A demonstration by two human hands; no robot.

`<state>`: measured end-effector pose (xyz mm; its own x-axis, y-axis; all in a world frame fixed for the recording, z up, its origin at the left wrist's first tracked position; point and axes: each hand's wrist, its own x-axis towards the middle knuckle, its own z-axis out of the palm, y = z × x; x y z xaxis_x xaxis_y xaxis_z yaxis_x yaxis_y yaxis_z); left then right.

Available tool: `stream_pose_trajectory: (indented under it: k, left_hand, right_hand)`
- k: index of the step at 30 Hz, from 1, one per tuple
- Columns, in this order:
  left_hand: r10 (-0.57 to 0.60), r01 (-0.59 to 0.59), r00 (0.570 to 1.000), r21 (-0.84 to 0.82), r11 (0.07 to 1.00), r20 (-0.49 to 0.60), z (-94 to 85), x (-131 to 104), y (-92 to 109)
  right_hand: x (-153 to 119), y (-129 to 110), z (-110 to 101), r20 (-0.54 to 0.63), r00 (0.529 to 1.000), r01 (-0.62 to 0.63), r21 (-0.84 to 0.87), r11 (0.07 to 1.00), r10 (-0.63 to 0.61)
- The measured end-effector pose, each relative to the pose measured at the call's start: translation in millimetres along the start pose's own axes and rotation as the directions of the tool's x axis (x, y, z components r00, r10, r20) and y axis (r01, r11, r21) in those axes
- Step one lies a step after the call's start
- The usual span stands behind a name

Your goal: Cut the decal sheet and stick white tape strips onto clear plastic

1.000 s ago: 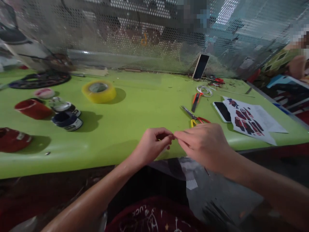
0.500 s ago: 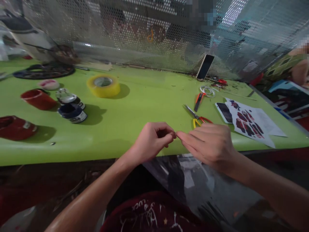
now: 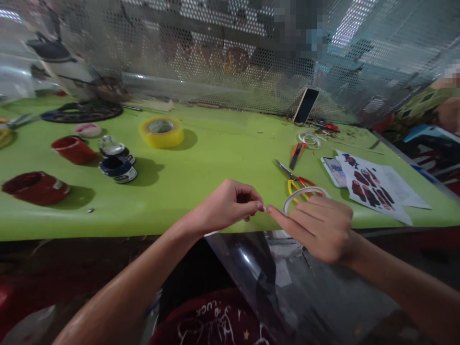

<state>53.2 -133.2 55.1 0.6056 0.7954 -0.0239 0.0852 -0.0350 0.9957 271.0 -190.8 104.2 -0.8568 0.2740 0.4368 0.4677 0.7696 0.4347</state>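
My left hand is closed in a pinch over the front edge of the green table. A tiny white bit shows at its thumb and fingertip. Almost touching that bit is the index fingertip of my right hand, whose other fingers are curled. A thin white ring, like a narrow roll of tape, is held in the right hand and partly hidden by it. Whether the bit joins the ring I cannot tell. Just behind the ring lie scissors with yellow and red handles.
An orange cutter, white loops, a phone and printed sheets lie right. Another phone leans against the perforated screen. Leftward stand a yellow tape roll, a dark blue jar and red containers.
My right hand has turned and lowered slightly, so the white ring now shows above its fingers. The white bit has come into sight between the fingertips. The lying phone's screen has lit up.
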Motion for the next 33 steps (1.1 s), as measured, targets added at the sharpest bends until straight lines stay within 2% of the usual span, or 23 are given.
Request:
stream_pose_trajectory:
  k: [4,6,7,8,9,10,12,13,15,18,21,23,28,30,33]
  left_hand:
    - [-0.033,0.039,0.997,0.074,0.997,-0.075,-13.1,0,-5]
    - [-0.025,0.030,0.998,0.074,0.997,-0.057,-20.6,-1,-9]
    - [-0.019,0.023,0.999,0.071,0.997,-0.043,-23.9,-1,-11]
    - [-0.016,0.019,0.999,0.073,0.997,-0.036,-27.0,-1,-12]
    - [-0.019,0.021,0.999,0.075,0.997,-0.034,-29.8,-1,-12]
    - [-0.024,0.027,0.999,0.073,0.997,-0.040,-32.8,0,-11]
    - [-0.044,0.047,0.996,0.041,0.998,-0.078,-39.6,6,-8]
    - [-0.061,0.062,0.991,0.005,0.998,-0.123,-43.6,10,-6]
    - [-0.105,0.084,0.961,-0.092,0.992,-0.256,-52.6,22,-3]
    - [-0.133,0.047,0.870,-0.190,0.981,-0.474,-65.6,44,-7]
    - [-0.122,-0.032,0.731,-0.213,0.977,-0.671,-74.8,61,-16]
    - [-0.094,-0.098,0.635,-0.200,0.975,-0.767,-78.7,65,-20]
    - [-0.023,-0.244,0.424,-0.139,0.960,-0.906,-82.0,56,-27]
    - [-0.045,-0.268,0.349,-0.146,0.952,-0.936,-79.9,46,-37]
    - [-0.123,-0.277,0.266,-0.198,0.940,-0.956,-76.6,31,-57]
  right_hand:
    - [-8,1,-16,0.006,0.993,-0.122,0.144,0.982,0.122]
    - [-12,3,-18,-0.004,0.963,-0.261,0.235,0.936,0.269]
    - [-14,4,-17,0.008,0.928,-0.358,0.305,0.883,0.374]
    - [-16,6,-16,0.049,0.871,-0.467,0.389,0.794,0.489]
    - [-18,8,-13,0.120,0.790,-0.577,0.480,0.661,0.602]
    - [-19,11,-11,0.226,0.691,-0.669,0.560,0.488,0.687]
    - [-23,14,-6,0.461,0.507,-0.749,0.654,0.108,0.729]
    - [-25,15,-3,0.549,0.444,-0.741,0.670,-0.055,0.708]
    - [-28,14,0,0.641,0.382,-0.675,0.686,-0.273,0.666]
    - [-31,5,5,0.666,0.347,-0.588,0.703,-0.399,0.661]
    - [-33,-7,13,0.677,0.336,-0.527,0.711,-0.465,0.655]
    - [-35,-15,20,0.677,0.352,-0.472,0.724,-0.502,0.646]
    - [-41,-32,31,0.656,0.445,-0.334,0.753,-0.567,0.609]
    - [-43,-39,33,0.664,0.443,-0.323,0.745,-0.584,0.603]
    - [-47,-48,37,0.688,0.427,-0.355,0.725,-0.591,0.587]
